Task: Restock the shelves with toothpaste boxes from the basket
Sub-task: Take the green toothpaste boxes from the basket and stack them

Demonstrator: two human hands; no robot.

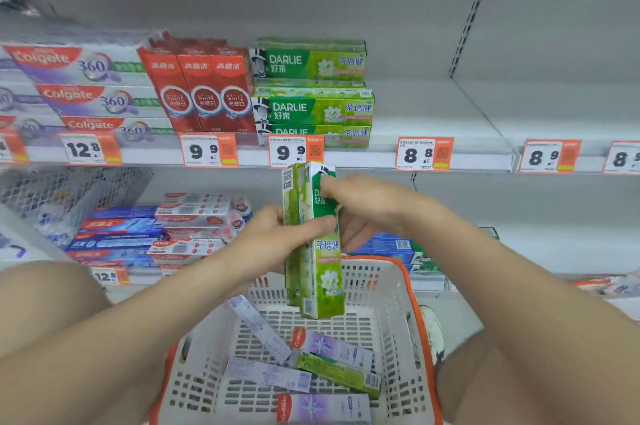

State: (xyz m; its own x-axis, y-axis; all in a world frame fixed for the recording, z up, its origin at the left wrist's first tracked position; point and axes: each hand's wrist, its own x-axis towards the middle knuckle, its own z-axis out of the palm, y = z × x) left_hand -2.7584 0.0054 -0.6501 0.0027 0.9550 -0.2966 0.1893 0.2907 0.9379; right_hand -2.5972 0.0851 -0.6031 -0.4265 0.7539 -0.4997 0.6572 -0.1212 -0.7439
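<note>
Gripping green boxes [313, 272] upright, axis vert., w/ L hand [277, 237] + R hand [360, 206] over basket [412, 286]; shelf [433, 113] open right of Darlie stack [311, 109].

I read this as a retail shop, toothpaste aisle. Metal shelf [433, 113] w/ orange price tags [424, 153] along front edge; Colgate boxes [86, 99] & Darlie boxes [311, 109] stacked in rows. Plastic shopping basket [388, 289] below.

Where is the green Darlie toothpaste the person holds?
Head view, centre: the green Darlie toothpaste is upright, gripped by the left hand and right hand above the basket, below the shelf's Darlie stack.
</note>
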